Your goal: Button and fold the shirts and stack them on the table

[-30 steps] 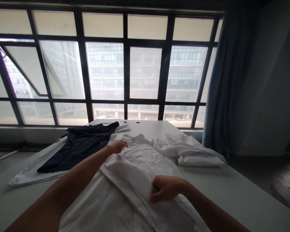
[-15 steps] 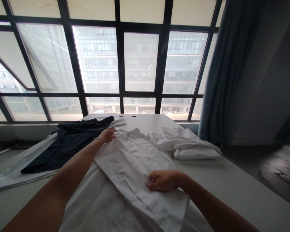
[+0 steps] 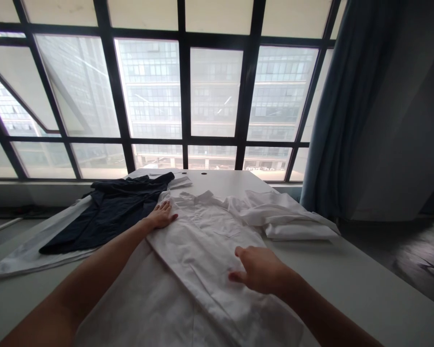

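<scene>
A white shirt (image 3: pixel 206 246) lies spread on the table in front of me, its collar at the far end and one sleeve laid lengthwise over the body. My left hand (image 3: pixel 162 215) rests flat on the shirt near its left shoulder, fingers spread. Over the lower part of the sleeve is my right hand (image 3: pixel 258 269), thumb and forefinger apart with nothing between them; its other fingers are mostly hidden. I cannot tell whether the right hand touches the cloth.
A dark navy garment (image 3: pixel 112 207) lies to the left on top of white cloth (image 3: pixel 39 258). Another crumpled white garment (image 3: pixel 292 219) is at the right. The white table (image 3: pixel 350 274) reaches toward a large window (image 3: pixel 213 91), with a blue curtain (image 3: pixel 347 120) at the right.
My left hand has moved slightly nearer and flattened on the shirt. My right hand has let go of the sleeve, opening its thumb and forefinger and shifting a little right.
</scene>
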`<state>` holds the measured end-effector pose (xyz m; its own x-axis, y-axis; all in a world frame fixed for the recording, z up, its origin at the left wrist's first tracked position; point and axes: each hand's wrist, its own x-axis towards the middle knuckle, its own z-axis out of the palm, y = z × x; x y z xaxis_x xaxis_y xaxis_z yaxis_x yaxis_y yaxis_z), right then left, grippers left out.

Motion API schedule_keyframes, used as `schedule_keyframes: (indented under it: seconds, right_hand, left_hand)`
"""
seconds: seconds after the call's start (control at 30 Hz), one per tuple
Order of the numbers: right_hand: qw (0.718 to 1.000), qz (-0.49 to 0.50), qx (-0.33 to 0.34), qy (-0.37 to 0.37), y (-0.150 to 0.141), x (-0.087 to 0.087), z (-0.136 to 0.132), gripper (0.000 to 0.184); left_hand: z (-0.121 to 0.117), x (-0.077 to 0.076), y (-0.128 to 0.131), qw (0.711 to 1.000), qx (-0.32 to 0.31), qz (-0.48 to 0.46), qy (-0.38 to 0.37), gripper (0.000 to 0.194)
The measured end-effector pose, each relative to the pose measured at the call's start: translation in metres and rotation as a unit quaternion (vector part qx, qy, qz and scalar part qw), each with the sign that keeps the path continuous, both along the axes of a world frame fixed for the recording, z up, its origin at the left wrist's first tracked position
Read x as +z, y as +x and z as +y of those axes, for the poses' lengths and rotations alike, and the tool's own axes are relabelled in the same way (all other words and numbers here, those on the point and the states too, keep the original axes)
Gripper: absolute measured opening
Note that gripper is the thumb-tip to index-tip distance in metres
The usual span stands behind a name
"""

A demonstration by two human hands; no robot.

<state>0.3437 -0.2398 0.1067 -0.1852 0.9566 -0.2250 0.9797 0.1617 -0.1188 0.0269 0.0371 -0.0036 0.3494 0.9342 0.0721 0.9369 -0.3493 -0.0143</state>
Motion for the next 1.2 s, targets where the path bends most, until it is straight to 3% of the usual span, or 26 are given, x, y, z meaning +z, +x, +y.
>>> schedule_keyframes:
  seconds: [0.07, 0.13, 0.2, 0.3, 0.5, 0.67, 0.73, 0.83, 0.93, 1.1, 1.2]
  right_hand:
    - [0.992, 0.049, 0.059, 0.099, -0.007, -0.01, 0.004, 0.052]
    - [0.971, 0.116, 0.156, 0.141, -0.015, -0.024, 0.01, 0.059]
    - [0.947, 0.163, 0.247, 0.12, -0.022, -0.04, 0.015, 0.069]
    - [0.933, 0.188, 0.304, 0.038, -0.027, -0.06, 0.018, 0.075]
    - [0.933, 0.196, 0.302, -0.008, -0.024, -0.065, 0.017, 0.081]
    - [0.934, 0.184, 0.307, 0.003, -0.025, -0.062, 0.016, 0.083]
    - [0.935, 0.178, 0.308, 0.005, -0.026, -0.063, 0.017, 0.083]
    - [0.937, 0.168, 0.307, 0.006, -0.027, -0.064, 0.017, 0.083]
    - [0.939, 0.156, 0.307, 0.006, -0.028, -0.066, 0.015, 0.084]
    - [0.935, 0.163, 0.313, 0.026, -0.03, -0.062, 0.017, 0.078]
    - [0.949, 0.19, 0.231, 0.104, -0.014, -0.055, 0.036, 0.062]
  left_hand:
    - [0.009, 0.002, 0.0, 1.0, -0.006, -0.004, 0.004, 0.079]
    - [0.017, 0.003, 0.001, 1.0, -0.005, -0.01, 0.003, 0.077]
    - [0.024, 0.002, 0.002, 1.0, 0.003, -0.013, -0.01, 0.077]
    - [0.031, -0.001, 0.0, 1.0, 0.006, -0.02, -0.021, 0.077]
    - [0.02, 0.002, 0.004, 0.999, 0.024, -0.022, 0.014, 0.069]
    - [-0.031, 0.002, 0.009, 0.995, -0.038, -0.01, 0.097, 0.062]
    - [-0.054, -0.004, 0.001, 0.994, -0.067, -0.011, 0.081, 0.065]
    - [-0.079, -0.009, -0.019, 0.998, -0.058, -0.013, 0.03, 0.066]
    - [-0.088, -0.008, -0.033, 0.999, -0.031, -0.018, -0.001, 0.067]
    - [-0.091, -0.006, -0.04, 1.0, 0.003, -0.014, 0.022, 0.068]
    - [-0.092, -0.007, -0.043, 1.0, -0.009, -0.02, 0.018, 0.064]
